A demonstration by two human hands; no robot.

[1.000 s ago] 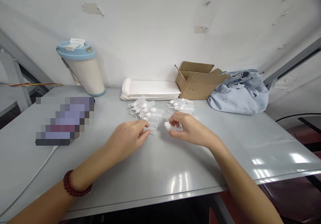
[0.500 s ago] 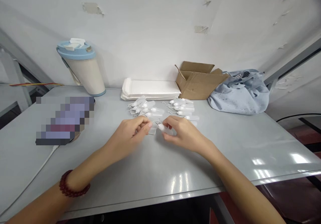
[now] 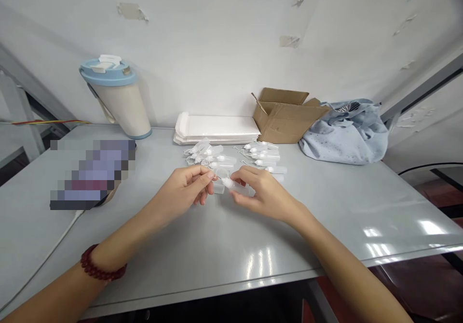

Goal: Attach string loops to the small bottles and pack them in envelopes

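Observation:
My left hand [image 3: 185,192] and my right hand [image 3: 261,191] meet over the middle of the grey table [image 3: 224,245]. The right hand's fingers close round a small clear bottle with a white cap [image 3: 231,185]. My left thumb and forefinger pinch a thin piece right at that cap; I cannot make out what it is. Just behind the hands lie two loose heaps of similar small bottles, one [image 3: 208,155] on the left and one [image 3: 263,156] on the right.
A stack of white trays [image 3: 217,129] lies against the wall. An open cardboard box [image 3: 285,115] and a pale blue bag [image 3: 345,132] stand to the right. A tall cup with a blue lid [image 3: 117,96] stands back left, a blurred object [image 3: 92,173] with a white cable [image 3: 43,260] nearer.
Both hands have drawn together. The right hand moved left with the small bottle, and the left hand rose slightly to pinch at its cap.

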